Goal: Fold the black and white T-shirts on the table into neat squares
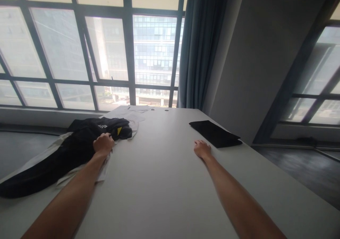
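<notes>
Black garment (66,154) lies crumpled at the table's left edge, one long part trailing off toward the table's near-left corner. The left hand (103,143) has its fingers curled shut on a bunch of the cloth at the top of the heap. A fistful like that is prob. the surest hold on limp fabric w/ no stiff edge to take.

Under it, at the same left edge, is a white garment (132,117), partly covered. It's spread wider than the black one, so it shows at the far side and along the near fringe.

The right hand (202,149) rests palm-down on the white table (164,175) right of its middle, fingers loosely spread and gripping nothing. It looks like a brace for the lean across.

Just beyond it, toward the table's right edge, sits a folded black cloth (215,133), flat and squared and well apart from the heap, approx. parallel to that edge.

Writing: the black garment has white lettering near the fold and a small yellow patch (119,130) beside it. Both are too small and creased to read, and no brand can be made out. Loose paper sheets (138,109) lie at the table's far edge; any print there is illegible.
</notes>
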